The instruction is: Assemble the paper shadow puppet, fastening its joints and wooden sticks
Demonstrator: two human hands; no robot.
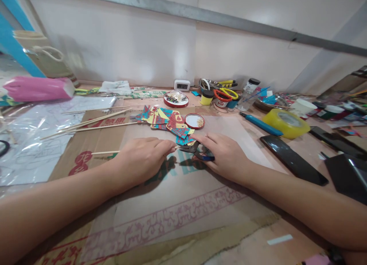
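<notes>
My left hand (142, 158) is closed in a pinch around a thin wooden stick (102, 153), whose far end sticks out to the left. In my right hand (228, 155) is a pair of pliers (197, 150) with dark jaws and blue on the handle. The jaws point left and meet the stick's end at my left fingertips; whether they grip it I cannot tell. Just beyond both hands lies a jointed paper figure (166, 119) in red, yellow and blue, with more wooden sticks (94, 121) reaching left from it. A small red-rimmed lid (191, 121) holds tiny gold bits beside the figure.
Cardboard (94, 139) under a translucent sheet (172, 204) covers the work area. At the back are a lid of beads (176, 104), a clock (182, 84) and scissors (226, 93). To the right lie a blue cutter (260, 123), yellow tape (275, 121) and a phone (292, 158).
</notes>
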